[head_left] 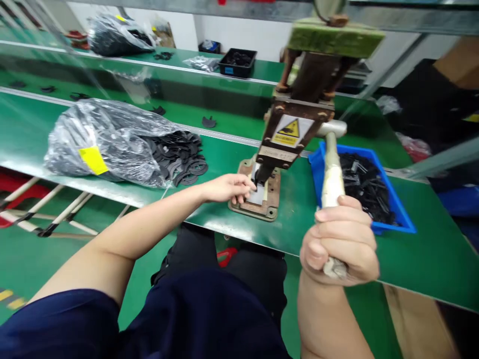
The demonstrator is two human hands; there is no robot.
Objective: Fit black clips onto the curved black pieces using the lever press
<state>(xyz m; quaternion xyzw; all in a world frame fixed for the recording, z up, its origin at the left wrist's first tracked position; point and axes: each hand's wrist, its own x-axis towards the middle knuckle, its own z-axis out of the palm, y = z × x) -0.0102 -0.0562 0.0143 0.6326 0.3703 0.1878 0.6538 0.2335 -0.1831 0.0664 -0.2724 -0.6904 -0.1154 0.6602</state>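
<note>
A press [295, 112] stood on the green worktop [290, 224], a white wall [262, 37] beyond. The right hand [342, 244] clutched its lever [332, 172]; apart, the left hand [229, 188] bent over its base [271, 207], grip unclear.

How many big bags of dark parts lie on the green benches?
2: near bag left of the press, far bag on the back bench; others may be hidden.

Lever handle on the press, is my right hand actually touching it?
Touching. The head view shows the right hand closed around the lower part of the lever handle, whose pale end shows below the fist.
</note>
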